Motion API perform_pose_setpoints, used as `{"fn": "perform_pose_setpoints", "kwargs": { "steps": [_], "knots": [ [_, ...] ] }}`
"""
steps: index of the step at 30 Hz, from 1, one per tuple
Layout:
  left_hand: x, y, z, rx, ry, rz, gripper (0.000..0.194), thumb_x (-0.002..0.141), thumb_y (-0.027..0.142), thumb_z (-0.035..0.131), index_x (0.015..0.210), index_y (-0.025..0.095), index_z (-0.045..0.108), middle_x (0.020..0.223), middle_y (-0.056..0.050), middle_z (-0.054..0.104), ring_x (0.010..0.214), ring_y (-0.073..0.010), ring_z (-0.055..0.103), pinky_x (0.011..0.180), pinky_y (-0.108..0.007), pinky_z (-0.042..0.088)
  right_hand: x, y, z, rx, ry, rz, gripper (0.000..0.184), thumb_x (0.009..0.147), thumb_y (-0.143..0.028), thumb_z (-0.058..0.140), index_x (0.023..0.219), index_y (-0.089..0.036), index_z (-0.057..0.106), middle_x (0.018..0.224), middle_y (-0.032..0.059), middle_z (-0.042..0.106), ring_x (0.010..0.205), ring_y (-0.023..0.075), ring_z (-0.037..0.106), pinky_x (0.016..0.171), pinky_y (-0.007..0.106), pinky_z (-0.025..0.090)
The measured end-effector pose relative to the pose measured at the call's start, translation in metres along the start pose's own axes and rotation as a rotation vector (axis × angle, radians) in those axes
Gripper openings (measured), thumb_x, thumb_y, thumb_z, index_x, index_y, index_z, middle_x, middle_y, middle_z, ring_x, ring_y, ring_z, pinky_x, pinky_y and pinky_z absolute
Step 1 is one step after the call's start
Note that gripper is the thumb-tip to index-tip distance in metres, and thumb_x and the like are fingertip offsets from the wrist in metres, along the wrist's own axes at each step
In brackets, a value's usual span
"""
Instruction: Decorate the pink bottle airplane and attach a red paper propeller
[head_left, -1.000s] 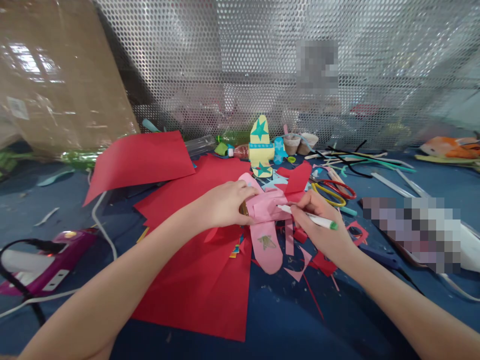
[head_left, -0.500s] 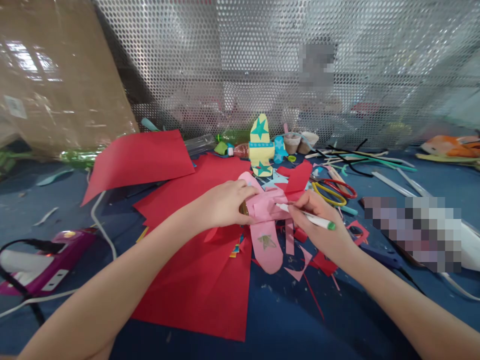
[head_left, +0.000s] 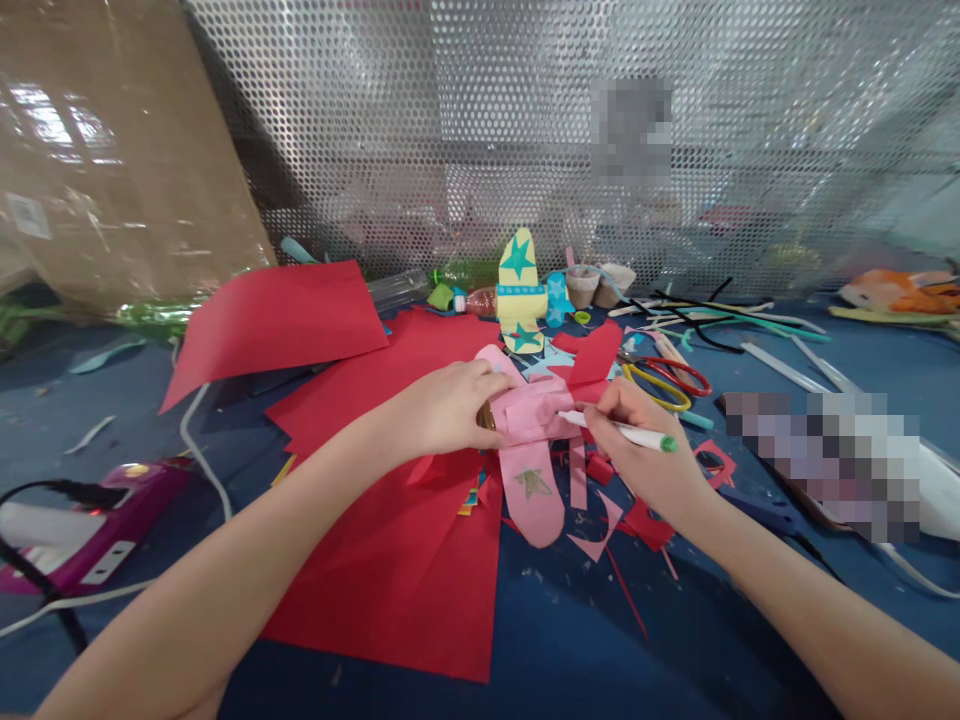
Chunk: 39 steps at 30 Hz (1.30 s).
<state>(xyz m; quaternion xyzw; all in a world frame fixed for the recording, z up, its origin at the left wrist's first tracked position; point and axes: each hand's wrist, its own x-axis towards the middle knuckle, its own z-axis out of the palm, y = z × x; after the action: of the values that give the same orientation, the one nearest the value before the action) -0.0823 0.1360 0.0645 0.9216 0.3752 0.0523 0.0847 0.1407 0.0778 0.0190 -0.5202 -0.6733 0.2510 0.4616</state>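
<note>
Hands meet over a pink paper aeroplane built around a small bottle (head_left: 529, 420), seen from the head camera looking down at a blue work table (head_left: 675, 640). This plane lies at the middle of the table, on top of large sheets of red paper (head_left: 390, 520), and serves as the landmark for everything else.

Left hand (head_left: 442, 408) — its fingers are curled around the left end of the pink plane, gripping the body. Right hand (head_left: 637, 445) comes in from the plane's right side; its fingers are pinched together on a white marker pen with a green end cap (head_left: 619, 430), and the pen's tip touches the plane's body. One pink wing with a small greenish star drawn on it points toward the viewer.

Just behind the pink plane stands a second model, a yellow paper aeroplane with teal stars (head_left: 521, 290), also fixed to a small bottle. To the right of the pink plane, beside the right hand, lie scissors with red and yellow loop handles (head_left: 664, 382). Pink and red paper offcuts are scattered just in front of and to the right of the plane. Far to its left, near the table edge, rests a purple hot glue gun with a black cord (head_left: 97, 505). Behind everything rises a wall of perforated metal mesh (head_left: 480, 130) — and a sheet of brown cardboard (head_left: 112, 150) leans against it, well to the left of the plane.
</note>
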Motion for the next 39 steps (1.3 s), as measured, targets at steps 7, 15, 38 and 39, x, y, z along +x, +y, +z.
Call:
{"fn": "perform_pose_setpoints", "kwargs": {
  "steps": [7, 15, 38, 39],
  "knots": [
    [-0.0008, 0.0014, -0.0021, -0.039, 0.008, 0.000, 0.047, 0.078, 0.045, 0.064, 0.119, 0.023, 0.058, 0.096, -0.006, 0.058, 0.087, -0.0221, 0.056, 0.072, -0.029, 0.041, 0.0011, -0.0056, 0.0013, 0.019, 0.022, -0.030, 0.026, 0.085, -0.018, 0.050, 0.066, -0.023, 0.033, 0.053, -0.0092, 0.034, 0.045, 0.0083, 0.028, 0.044, 0.023, 0.025],
    [-0.0004, 0.0054, -0.0033, -0.011, -0.031, -0.039, 0.051, 0.076, 0.041, 0.068, 0.122, 0.021, 0.056, 0.104, -0.008, 0.058, 0.094, -0.0241, 0.056, 0.080, -0.033, 0.043, 0.0002, -0.0014, 0.0010, 0.027, -0.011, -0.009, 0.024, 0.086, -0.022, 0.053, 0.069, -0.023, 0.036, 0.054, -0.0090, 0.036, 0.046, 0.0089, 0.031, 0.045, 0.023, 0.026],
    [-0.0009, 0.0049, -0.0028, -0.022, -0.034, -0.048, 0.052, 0.078, 0.043, 0.065, 0.123, 0.021, 0.055, 0.105, -0.009, 0.058, 0.094, -0.0251, 0.056, 0.078, -0.032, 0.042, 0.0059, -0.0028, -0.0053, 0.109, 0.078, 0.024, 0.023, 0.080, -0.015, 0.051, 0.065, -0.024, 0.037, 0.051, -0.0078, 0.039, 0.045, 0.0105, 0.035, 0.045, 0.025, 0.029],
    [-0.0005, 0.0049, -0.0026, -0.024, -0.034, -0.048, 0.052, 0.078, 0.043, 0.065, 0.123, 0.021, 0.055, 0.105, -0.009, 0.058, 0.094, -0.0251, 0.056, 0.078, -0.032, 0.042, 0.0061, -0.0029, -0.0052, 0.109, 0.074, 0.022, 0.023, 0.081, -0.015, 0.051, 0.065, -0.024, 0.037, 0.051, -0.0079, 0.039, 0.045, 0.0104, 0.035, 0.045, 0.025, 0.029]
  ]
}}
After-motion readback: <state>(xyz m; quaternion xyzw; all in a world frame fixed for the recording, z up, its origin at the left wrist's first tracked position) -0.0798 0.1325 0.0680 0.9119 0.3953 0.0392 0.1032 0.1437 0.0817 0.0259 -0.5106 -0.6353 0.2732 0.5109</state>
